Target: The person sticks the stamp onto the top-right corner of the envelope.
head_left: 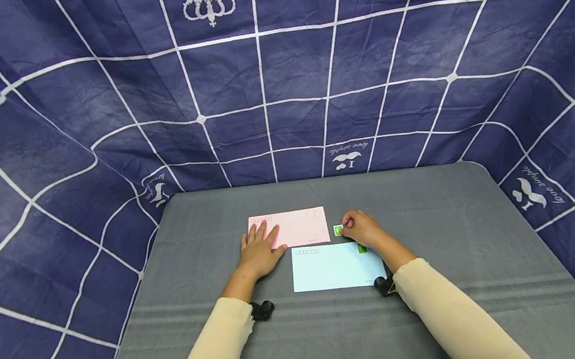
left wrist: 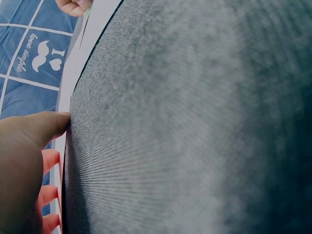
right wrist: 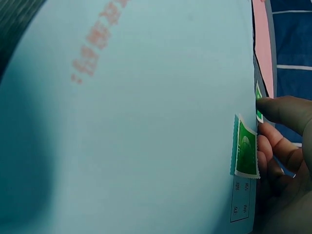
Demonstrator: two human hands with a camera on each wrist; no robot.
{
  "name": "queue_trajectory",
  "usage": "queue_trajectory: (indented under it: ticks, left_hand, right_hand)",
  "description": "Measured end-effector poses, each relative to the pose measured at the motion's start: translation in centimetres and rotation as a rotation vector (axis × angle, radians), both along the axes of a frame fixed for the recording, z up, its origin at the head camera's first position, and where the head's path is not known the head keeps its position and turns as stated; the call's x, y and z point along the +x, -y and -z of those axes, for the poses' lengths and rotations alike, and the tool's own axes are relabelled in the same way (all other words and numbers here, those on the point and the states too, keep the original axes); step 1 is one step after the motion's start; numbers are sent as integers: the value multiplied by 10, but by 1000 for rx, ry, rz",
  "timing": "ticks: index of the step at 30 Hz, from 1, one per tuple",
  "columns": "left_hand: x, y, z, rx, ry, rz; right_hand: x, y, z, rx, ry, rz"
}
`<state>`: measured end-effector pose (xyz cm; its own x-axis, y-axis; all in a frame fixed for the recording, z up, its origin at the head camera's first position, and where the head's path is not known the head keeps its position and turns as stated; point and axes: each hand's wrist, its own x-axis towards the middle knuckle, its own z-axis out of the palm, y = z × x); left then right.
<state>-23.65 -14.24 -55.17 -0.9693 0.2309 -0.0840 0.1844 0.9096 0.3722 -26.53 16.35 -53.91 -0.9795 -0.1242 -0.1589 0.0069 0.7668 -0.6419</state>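
My left hand (head_left: 259,256) lies with spread fingers on the left part of a pink envelope (head_left: 301,226). In the left wrist view its thumb (left wrist: 51,124) reaches to the envelope's near edge. Right of the pink envelope, my right hand (head_left: 363,229) pinches a small green stamp (head_left: 338,230) with a white toothed border between thumb and curled fingers. Below lies a light blue envelope (head_left: 331,270), partly under the right wrist. Another green stamp (right wrist: 247,148) sits at its upper right corner, over part of the printed box, with one edge lifted.
Both envelopes lie on a grey cloth-covered table (head_left: 205,345). A dark blue curtain (head_left: 285,72) with white grid lines encloses the back and sides. Each wrist carries a black device, one of them the left wrist camera (head_left: 263,310).
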Motion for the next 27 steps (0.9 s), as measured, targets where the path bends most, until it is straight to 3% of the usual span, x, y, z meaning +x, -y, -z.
queue_trajectory:
  ticks: [12, 27]
  left_hand:
    - [0, -1, -1, 0, 5, 2]
    - [-1, 0, 0, 1, 12, 1]
  right_hand:
    - [-1, -2, 1, -33, -16, 14]
    - [-5, -2, 4, -85, 1, 98]
